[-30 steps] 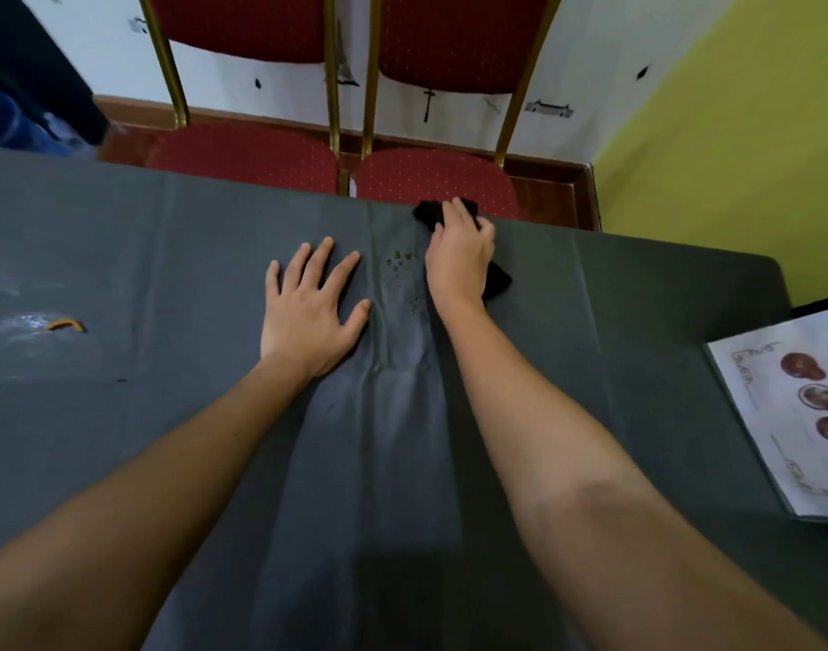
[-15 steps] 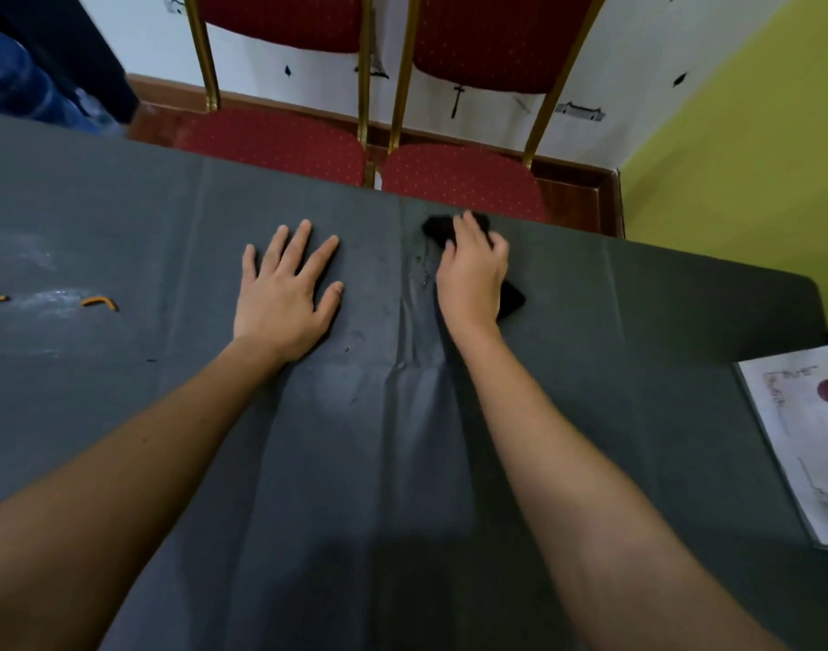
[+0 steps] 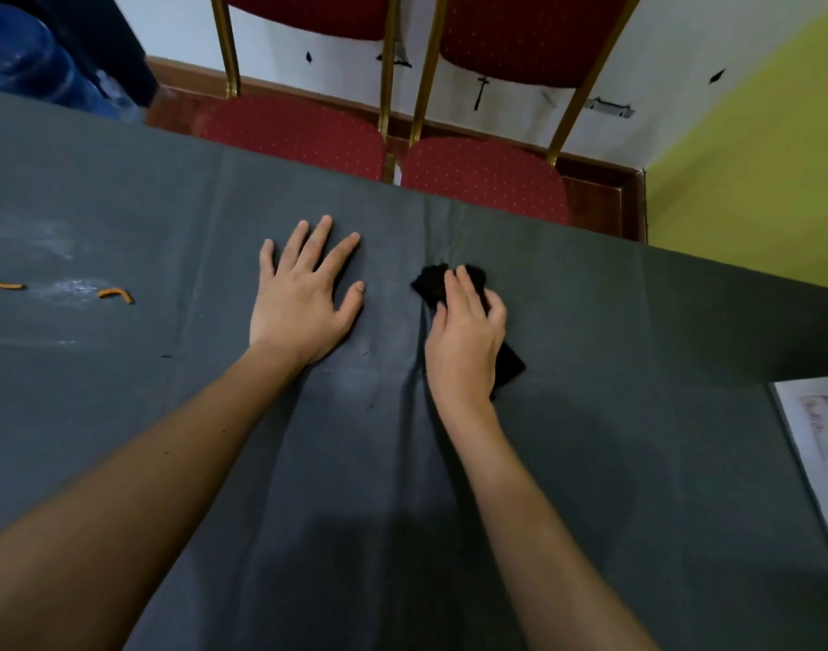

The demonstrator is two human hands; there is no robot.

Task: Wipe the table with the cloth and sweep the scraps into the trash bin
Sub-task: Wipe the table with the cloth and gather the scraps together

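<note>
My right hand (image 3: 466, 335) presses a black cloth (image 3: 430, 284) flat onto the dark grey table cover (image 3: 637, 415), a little short of the far edge. The cloth pokes out past my fingertips and beside my wrist. The cover bunches into a fold along the left of that hand. My left hand (image 3: 304, 293) lies flat on the cover with fingers spread, holding nothing. Two orange scraps (image 3: 115, 294) (image 3: 2, 284) rest far left beside a whitish smear (image 3: 71, 288). A few tiny dark specks (image 3: 366, 352) sit between my hands. No trash bin is in view.
Two red chairs with gold frames (image 3: 485, 180) (image 3: 294, 133) stand against the table's far edge. A printed sheet (image 3: 820, 444) lies at the right edge. A blue water jug (image 3: 32, 63) stands on the floor at far left. A yellow wall rises at the right.
My right hand has drawn the cloth back from the far edge toward me. The small crumbs seen there earlier no longer show. The view has shifted left, showing a second orange scrap.
</note>
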